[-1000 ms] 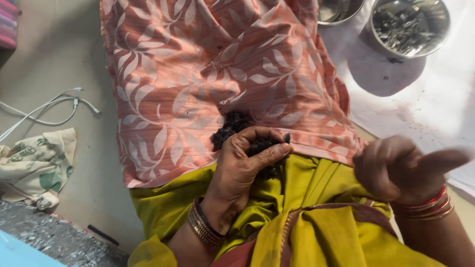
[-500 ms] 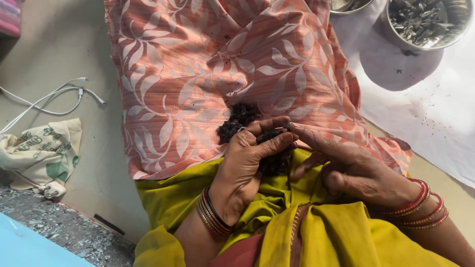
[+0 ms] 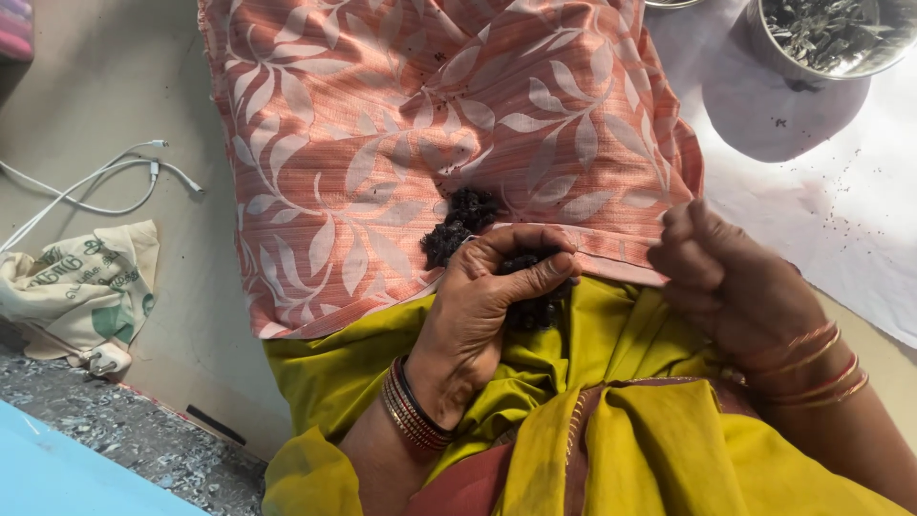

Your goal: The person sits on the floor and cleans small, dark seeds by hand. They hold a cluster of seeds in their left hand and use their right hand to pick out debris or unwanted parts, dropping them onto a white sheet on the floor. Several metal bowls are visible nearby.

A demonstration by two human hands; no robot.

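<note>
pink leaf-print cloth [image 3: 401, 143] under dark clump [image 3: 458, 225], perhaps dried fruit.

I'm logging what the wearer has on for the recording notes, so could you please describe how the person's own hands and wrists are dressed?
Both hands are bare, with no gloves or sleeves over the forearms. The left hand has a stack of thin bangles at the wrist, red, gold and one dark. The right hand wears several slim red and gold bangles. No rings can be made out on the fingers.
</note>
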